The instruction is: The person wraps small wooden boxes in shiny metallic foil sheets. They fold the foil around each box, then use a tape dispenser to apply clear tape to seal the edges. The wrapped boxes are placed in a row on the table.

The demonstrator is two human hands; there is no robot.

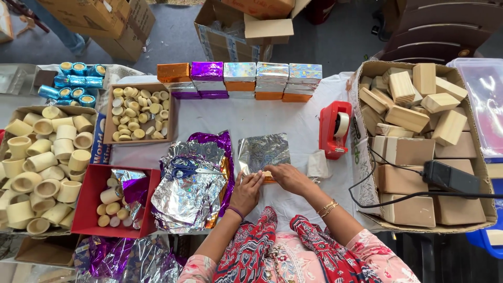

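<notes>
Ten foil-wrapped blocks (240,79) stand finished at the far bench edge; left hand (246,189) and right hand (290,178) both grip a partly wrapped block (268,176) on silver foil sheet (263,152); many bare wooden blocks (414,120) remain.

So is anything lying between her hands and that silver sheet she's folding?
Nothing visible. The left hand and the right hand both rest directly on the shiny silver foil sheet, pressing its near edge around a small block.
</notes>
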